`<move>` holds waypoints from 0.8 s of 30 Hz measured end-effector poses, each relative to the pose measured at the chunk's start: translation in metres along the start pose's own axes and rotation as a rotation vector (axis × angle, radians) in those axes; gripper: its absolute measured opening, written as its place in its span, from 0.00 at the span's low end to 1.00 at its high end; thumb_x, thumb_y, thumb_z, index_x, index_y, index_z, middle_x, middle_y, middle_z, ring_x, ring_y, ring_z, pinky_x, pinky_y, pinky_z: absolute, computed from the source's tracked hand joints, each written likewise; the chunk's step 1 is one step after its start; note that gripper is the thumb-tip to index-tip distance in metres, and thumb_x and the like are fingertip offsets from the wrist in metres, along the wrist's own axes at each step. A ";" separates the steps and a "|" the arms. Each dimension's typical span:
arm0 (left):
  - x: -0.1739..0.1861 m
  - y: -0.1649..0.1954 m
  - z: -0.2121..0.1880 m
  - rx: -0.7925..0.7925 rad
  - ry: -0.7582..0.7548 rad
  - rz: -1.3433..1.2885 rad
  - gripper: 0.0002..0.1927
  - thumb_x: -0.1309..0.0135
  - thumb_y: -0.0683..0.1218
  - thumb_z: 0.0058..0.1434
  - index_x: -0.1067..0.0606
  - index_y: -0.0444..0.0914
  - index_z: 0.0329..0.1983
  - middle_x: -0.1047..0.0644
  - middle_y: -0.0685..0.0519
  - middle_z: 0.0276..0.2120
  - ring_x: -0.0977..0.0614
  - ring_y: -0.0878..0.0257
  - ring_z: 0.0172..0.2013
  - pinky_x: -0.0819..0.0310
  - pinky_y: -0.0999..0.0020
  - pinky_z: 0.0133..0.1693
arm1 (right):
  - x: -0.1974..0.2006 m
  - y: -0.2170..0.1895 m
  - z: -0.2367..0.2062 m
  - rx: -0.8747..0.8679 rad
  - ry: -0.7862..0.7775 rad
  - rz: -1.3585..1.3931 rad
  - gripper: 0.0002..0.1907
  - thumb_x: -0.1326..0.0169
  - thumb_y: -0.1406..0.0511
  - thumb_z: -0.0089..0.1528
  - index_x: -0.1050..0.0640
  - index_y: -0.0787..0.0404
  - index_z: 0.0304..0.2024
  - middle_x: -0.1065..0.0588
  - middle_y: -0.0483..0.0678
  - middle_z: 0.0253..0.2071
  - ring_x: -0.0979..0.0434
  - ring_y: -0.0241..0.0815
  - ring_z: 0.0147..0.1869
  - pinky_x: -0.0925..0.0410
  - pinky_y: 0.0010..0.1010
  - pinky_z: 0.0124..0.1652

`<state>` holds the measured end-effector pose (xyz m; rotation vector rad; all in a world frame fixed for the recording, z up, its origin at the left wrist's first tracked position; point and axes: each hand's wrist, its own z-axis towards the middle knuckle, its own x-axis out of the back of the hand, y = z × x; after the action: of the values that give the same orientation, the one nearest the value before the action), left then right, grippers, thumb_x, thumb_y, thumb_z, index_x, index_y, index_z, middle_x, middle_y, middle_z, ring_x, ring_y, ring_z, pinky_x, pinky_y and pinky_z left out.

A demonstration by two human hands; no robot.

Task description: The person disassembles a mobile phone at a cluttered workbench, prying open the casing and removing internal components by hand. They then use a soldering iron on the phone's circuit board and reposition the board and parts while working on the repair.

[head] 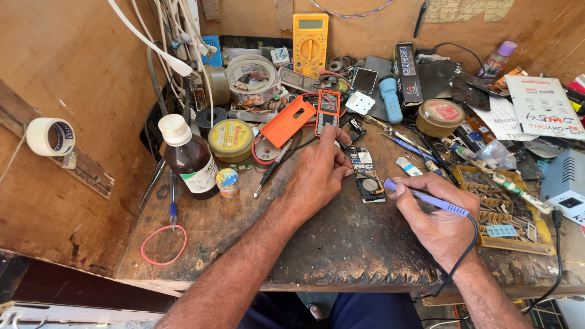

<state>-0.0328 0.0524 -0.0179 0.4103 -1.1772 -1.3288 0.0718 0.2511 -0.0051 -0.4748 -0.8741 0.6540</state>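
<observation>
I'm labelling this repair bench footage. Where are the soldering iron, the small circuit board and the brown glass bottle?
soldering iron (pixel 426 198), head view, on its purple handle.
small circuit board (pixel 368 181), head view, on its middle, beside the iron's tip.
brown glass bottle (pixel 190 159), head view, on its dark body below the white cap.
</observation>
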 end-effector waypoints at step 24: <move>0.001 0.001 0.000 0.001 -0.012 -0.017 0.22 0.42 0.33 0.57 0.36 0.35 0.51 0.19 0.48 0.28 0.14 0.55 0.33 0.21 0.59 0.36 | -0.004 0.007 0.004 0.082 0.112 0.192 0.13 0.47 0.67 0.72 0.23 0.67 0.56 0.21 0.55 0.49 0.17 0.36 0.51 0.23 0.26 0.45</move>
<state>-0.0324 0.0514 -0.0170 0.4142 -1.1864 -1.3471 0.0646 0.2542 -0.0097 -0.5200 -0.6984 0.8282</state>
